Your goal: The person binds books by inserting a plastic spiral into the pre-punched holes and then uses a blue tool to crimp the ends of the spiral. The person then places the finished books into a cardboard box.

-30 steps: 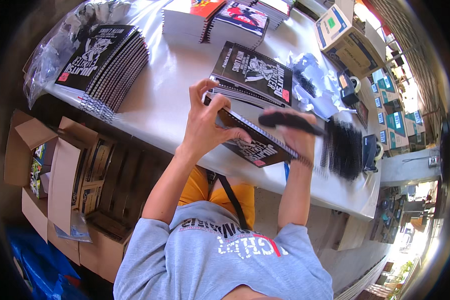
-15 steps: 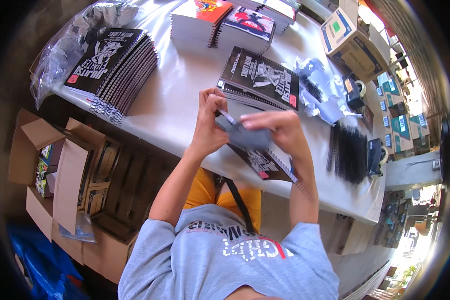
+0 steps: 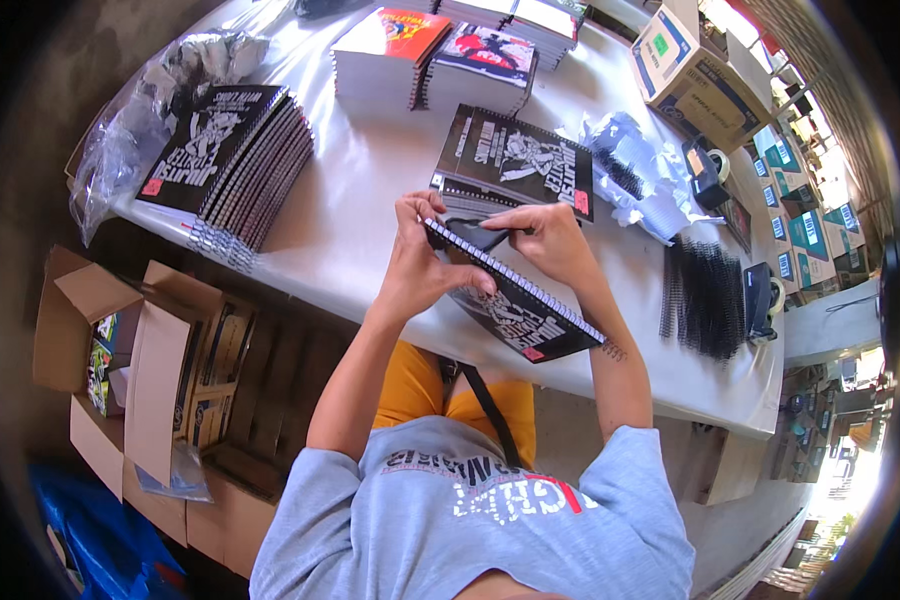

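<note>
A black-covered notebook [image 3: 526, 314] with a pale punched edge lies tilted over the white table's [image 3: 370, 230] near edge. My left hand [image 3: 418, 266] grips its upper left corner, thumb on the cover. At that same edge my right hand [image 3: 550, 243] pinches a black binding coil [image 3: 482, 236]. The two hands almost touch. A short stack of matching notebooks [image 3: 515, 160] lies just behind them.
A fanned stack of black notebooks [image 3: 225, 160] and a plastic bag [image 3: 160, 90] sit at the left. Colourful book stacks [image 3: 385, 50] stand at the back, a cardboard box [image 3: 690, 70] back right. Several black coils [image 3: 705, 295] lie at the right. Open cartons [image 3: 140, 350] stand on the floor.
My right hand has carried a black coil from the pile at the right over to the notebook's edge. My left hand has stayed on the notebook.
</note>
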`<state>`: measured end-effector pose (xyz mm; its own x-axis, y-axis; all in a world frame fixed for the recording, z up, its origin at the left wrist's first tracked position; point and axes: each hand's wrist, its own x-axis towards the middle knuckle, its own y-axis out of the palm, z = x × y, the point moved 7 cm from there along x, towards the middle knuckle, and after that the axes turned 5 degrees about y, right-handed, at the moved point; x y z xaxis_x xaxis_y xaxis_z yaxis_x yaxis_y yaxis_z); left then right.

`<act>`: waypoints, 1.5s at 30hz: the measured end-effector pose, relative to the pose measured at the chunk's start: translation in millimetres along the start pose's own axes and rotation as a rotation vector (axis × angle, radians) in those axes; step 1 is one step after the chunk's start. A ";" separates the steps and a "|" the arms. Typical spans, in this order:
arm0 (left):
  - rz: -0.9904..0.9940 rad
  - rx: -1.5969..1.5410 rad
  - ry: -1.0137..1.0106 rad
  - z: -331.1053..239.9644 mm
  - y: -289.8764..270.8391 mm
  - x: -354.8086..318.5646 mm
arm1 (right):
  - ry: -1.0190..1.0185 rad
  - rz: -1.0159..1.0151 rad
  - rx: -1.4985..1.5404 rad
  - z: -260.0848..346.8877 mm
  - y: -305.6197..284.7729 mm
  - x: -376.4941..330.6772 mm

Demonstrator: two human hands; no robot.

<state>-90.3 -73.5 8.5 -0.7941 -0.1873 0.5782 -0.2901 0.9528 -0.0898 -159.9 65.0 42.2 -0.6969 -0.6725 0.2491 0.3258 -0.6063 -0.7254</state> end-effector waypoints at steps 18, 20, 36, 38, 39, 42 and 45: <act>-0.255 0.184 0.123 -71.1 -5.2 -19.8 | 0.596 -0.460 -0.799 -49.6 11.3 -232.0; -0.283 0.289 0.300 -84.5 -3.6 -21.9 | 0.575 -0.604 -0.419 -27.6 2.2 -215.7; -0.256 0.420 0.408 -105.8 0.9 -22.4 | 0.150 -0.414 -0.326 112.1 -12.2 -109.9; -0.246 0.421 0.418 -104.3 2.5 -24.6 | 0.203 -0.280 0.398 93.5 1.7 -109.6; -0.268 0.444 0.438 -102.4 2.5 -27.2 | 0.204 -0.280 0.401 91.6 3.2 -110.8; -0.266 0.483 0.460 -102.5 1.8 -28.5 | 0.399 -0.082 1.013 76.5 27.9 -115.2; -0.340 0.440 0.379 -96.2 -7.5 -28.6 | 0.339 -0.068 0.943 77.3 36.5 -110.1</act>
<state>-14.0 -52.3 70.7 -0.4010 -0.2870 0.8700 -0.7454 0.6542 -0.1278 -21.9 84.1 37.9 -0.8300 -0.5568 -0.0319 0.5494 -0.8262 0.1249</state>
